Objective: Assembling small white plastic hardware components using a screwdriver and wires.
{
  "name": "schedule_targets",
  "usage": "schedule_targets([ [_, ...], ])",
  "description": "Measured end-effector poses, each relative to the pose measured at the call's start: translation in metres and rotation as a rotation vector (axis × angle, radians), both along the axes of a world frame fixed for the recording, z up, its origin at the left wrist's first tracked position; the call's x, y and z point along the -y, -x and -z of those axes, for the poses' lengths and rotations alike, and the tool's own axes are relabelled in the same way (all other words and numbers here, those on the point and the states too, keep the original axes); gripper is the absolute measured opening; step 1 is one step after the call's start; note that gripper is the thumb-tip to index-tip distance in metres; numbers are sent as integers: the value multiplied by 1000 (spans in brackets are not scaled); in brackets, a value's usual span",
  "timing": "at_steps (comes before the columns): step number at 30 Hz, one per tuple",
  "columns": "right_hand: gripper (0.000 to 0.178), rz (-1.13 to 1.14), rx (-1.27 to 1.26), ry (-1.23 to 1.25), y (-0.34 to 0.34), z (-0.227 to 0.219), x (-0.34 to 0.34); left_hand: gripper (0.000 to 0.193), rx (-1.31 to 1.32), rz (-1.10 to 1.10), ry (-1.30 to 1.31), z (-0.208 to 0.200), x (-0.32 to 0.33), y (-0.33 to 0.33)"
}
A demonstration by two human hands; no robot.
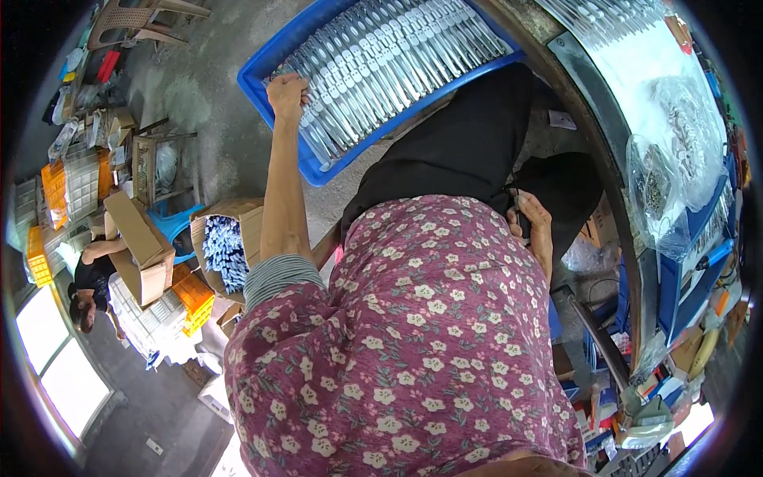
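Observation:
A blue plastic tray (310, 169) is at the top of the view, beyond my lap. Rows of long, slim silver metal pieces (381, 60) lie side by side in it. My left hand (288, 95) reaches over the tray's left end, its fingers curled down at the end of the rows. What those fingers pinch, if anything, is hidden. Lower down, beside my right thigh, my right hand (536, 220) is closed around a small dark object (522, 216), mostly covered by the fingers. Its kind cannot be made out.
On my right, a workbench (608, 103) carries more silver pieces and clear plastic bags (675, 151). To the left, an open carton (226, 246) holds bluish-white bundled pieces. Farther left, another person (91, 278) is beside cartons and orange crates (191, 296). A chair (131, 20) stands at upper left.

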State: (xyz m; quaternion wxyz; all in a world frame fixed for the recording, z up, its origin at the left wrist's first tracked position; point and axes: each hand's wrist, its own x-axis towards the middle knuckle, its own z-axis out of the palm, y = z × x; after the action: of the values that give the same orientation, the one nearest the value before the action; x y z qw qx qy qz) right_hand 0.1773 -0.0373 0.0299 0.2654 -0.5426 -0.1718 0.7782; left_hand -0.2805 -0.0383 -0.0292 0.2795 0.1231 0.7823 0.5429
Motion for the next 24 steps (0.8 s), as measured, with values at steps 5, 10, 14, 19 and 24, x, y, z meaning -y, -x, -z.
schedule_targets([
  [5,19,-1,3,-3,0,0,-1,24,-63,18,4,7,1,0],
  [10,19,5,-11,6,-1,0,-1,24,-105,38,27,10,0,3],
  [14,20,13,-29,8,0,0,-1,22,-31,20,-43,11,3,3],
  [19,21,26,-50,16,0,0,-1,22,-98,10,-7,13,5,1],
  [24,21,32,-36,10,-1,-1,-1,19,-116,26,6,7,7,-5],
])
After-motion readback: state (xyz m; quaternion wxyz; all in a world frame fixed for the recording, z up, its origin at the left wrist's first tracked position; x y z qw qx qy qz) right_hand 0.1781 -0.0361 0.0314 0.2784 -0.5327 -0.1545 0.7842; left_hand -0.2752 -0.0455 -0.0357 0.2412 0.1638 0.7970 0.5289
